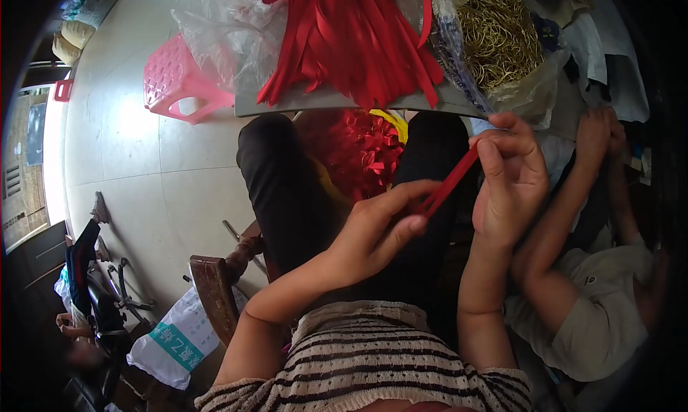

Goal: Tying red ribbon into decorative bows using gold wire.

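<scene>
Between my two hands a narrow red ribbon (456, 174) is stretched at a slant over my lap. My left hand (383, 222) pinches its lower end between thumb and fingers. The upper end sits between the thumb and forefinger of my right hand (512, 175), whose other fingers curl loosely. Ahead of my knees, a thick bundle of cut red ribbons (351, 43) hangs over the front of a grey board (251, 105). Below, between my legs, many small red ribbon pieces (373, 154) lie in a heap, with a yellow edge (395, 124) beside them.
Gold cords (494, 36) fill a clear plastic bag at the far right. A pink stool (179, 82) and crumpled clear plastic (233, 32) stand far left. At right sits a co-worker (595, 304), forearms close to mine. A wooden chair arm (215, 290) and white sack (175, 340) are lower left.
</scene>
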The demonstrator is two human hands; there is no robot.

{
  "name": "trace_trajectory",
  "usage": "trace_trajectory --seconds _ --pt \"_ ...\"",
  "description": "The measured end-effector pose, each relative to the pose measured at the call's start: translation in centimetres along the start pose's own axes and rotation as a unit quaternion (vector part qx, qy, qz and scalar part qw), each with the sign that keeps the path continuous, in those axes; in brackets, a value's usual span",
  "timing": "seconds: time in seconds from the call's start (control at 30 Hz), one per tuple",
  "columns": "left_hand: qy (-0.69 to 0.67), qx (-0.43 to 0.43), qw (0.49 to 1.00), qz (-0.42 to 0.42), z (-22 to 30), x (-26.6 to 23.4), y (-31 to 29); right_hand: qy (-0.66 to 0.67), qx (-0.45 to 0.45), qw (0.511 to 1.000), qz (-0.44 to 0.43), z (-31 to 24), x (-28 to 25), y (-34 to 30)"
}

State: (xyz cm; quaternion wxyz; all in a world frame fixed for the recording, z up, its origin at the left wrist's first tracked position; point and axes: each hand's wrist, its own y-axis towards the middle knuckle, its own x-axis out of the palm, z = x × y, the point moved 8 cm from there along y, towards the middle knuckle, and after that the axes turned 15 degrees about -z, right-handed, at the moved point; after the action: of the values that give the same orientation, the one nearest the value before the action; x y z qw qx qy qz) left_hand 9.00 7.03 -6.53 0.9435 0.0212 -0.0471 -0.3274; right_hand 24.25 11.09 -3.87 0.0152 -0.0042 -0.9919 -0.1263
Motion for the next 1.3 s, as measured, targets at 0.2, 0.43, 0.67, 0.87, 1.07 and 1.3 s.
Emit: trace_trajectory --seconds 0.2,0.43,0.67,0.87,1.07,1.3 --pt "-0.126 -0.032 0.991 0.04 -1.5 0.4 0.8 -0.057 -0.028 0.995 -0.074 -0.8 2.4 -0.5" --pt "-0.195 -0.098 0.974 -0.066 -2.3 0.9 -0.8 0.0 -0.038 0.999 0.011 -1.0 -0.8 1.3" --pt "-0.246 0.004 0.966 0.08 -1.9 -1.1 -1.4 -0.416 -0.103 0.89 -0.16 -3.0 5.8 -3.2" --pt "-0.175 0.011 0.981 0.077 -0.8 -1.5 -1.2 -0.106 0.117 0.971 -0.181 1.3 4.4 -2.1" --pt "-0.044 -0.074 0.98 0.182 -0.6 -4.6 -2.2 -0.383 -0.137 0.871 -0.276 -3.9 6.6 -2.8" --pt "-0.21 -0.05 0.976 0.009 -1.2 -2.5 -0.8 -0.471 -0.175 0.839 -0.21 -5.2 6.5 -3.2"
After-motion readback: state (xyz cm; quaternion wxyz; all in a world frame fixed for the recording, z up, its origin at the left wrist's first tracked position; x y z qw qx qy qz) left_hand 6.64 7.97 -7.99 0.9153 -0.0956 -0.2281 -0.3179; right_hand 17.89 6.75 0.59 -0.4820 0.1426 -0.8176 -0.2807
